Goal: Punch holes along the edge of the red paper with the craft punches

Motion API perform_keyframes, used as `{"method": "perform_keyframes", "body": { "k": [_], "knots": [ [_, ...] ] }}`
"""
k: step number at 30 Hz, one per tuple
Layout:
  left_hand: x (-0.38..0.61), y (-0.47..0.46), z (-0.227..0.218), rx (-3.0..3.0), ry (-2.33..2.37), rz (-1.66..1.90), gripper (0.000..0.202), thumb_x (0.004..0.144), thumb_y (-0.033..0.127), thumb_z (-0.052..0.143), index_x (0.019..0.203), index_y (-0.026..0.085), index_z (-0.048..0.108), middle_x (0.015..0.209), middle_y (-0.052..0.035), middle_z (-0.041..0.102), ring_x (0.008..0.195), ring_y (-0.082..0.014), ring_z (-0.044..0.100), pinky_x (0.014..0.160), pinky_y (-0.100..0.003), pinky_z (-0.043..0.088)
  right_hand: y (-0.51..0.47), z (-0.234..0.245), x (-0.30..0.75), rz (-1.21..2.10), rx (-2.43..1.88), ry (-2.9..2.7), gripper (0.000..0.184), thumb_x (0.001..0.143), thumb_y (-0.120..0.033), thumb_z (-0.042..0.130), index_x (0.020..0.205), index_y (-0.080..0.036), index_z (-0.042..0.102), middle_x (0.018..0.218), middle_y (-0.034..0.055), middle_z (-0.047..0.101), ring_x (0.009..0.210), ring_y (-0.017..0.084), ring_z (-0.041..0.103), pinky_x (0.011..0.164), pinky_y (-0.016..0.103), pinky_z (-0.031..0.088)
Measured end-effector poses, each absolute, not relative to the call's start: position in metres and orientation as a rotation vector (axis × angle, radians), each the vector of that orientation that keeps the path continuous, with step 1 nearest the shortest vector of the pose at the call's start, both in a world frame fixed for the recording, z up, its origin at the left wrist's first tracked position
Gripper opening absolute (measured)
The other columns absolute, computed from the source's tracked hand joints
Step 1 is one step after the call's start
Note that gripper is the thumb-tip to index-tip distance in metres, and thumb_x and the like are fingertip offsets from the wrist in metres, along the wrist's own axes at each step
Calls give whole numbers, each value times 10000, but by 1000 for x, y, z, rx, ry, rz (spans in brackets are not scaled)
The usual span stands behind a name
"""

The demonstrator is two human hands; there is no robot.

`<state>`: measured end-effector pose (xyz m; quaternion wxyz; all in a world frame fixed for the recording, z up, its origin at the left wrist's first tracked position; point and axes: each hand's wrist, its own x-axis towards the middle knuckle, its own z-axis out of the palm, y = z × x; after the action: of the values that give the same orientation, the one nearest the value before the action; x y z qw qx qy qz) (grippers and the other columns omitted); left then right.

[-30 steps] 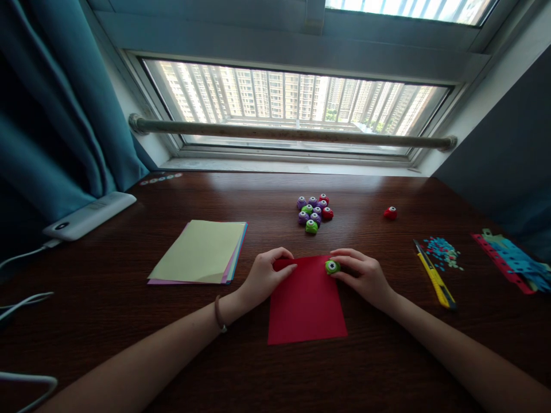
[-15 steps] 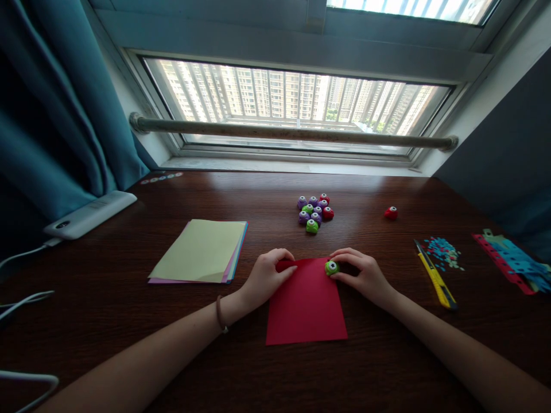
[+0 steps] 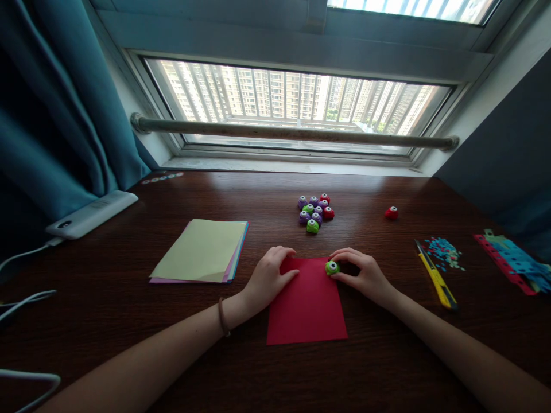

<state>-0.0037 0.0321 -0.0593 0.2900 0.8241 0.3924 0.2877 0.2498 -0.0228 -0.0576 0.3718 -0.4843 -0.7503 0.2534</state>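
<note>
A sheet of red paper [image 3: 306,310] lies flat on the brown table in front of me. My right hand [image 3: 359,268] holds a small green craft punch [image 3: 332,268] between thumb and fingers, at the paper's upper right corner. The punch has a white top with a dark star-like mark. Over the upper left corner rests my left hand [image 3: 275,271], thumb and fingers apart, touching the sheet. That corner is partly hidden under the hand.
Beyond the paper sits a cluster of purple, green and red punches [image 3: 317,217]; a lone red punch [image 3: 391,213] stands right. Coloured paper [image 3: 200,249] is stacked left. A yellow utility knife [image 3: 437,280], paper bits [image 3: 445,251] and punched strips [image 3: 512,261] lie right.
My left fingers have spread apart from their pinch on the paper's upper left edge, and that edge now lies flatter. My right hand and the green punch stay in place.
</note>
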Motion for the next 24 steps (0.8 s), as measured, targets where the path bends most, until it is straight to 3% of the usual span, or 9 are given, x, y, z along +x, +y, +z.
{"method": "perform_keyframes", "body": {
  "k": [5, 24],
  "knots": [
    [-3, 34, -61, 2236, 1084, 829, 458, 708, 127, 703, 1129, 174, 529, 1117, -80, 526, 1048, -249, 460, 940, -391, 380, -22, -58, 251, 648, -1241, -1916, 200, 763, -272, 684, 947, -212, 637, 1010, 47, 625, 941, 185, 589, 847, 320, 478],
    [-3, 34, -64, 2297, 1124, 863, 464, 690, 135, 741, 1108, 165, 544, 1126, -78, 535, 1042, -258, 428, 939, -419, 386, -23, -57, 250, 744, -1248, -1892, 225, 743, -269, 713, 939, -199, 628, 1038, 41, 611, 963, 172, 569, 822, 290, 468]
  ]
}}
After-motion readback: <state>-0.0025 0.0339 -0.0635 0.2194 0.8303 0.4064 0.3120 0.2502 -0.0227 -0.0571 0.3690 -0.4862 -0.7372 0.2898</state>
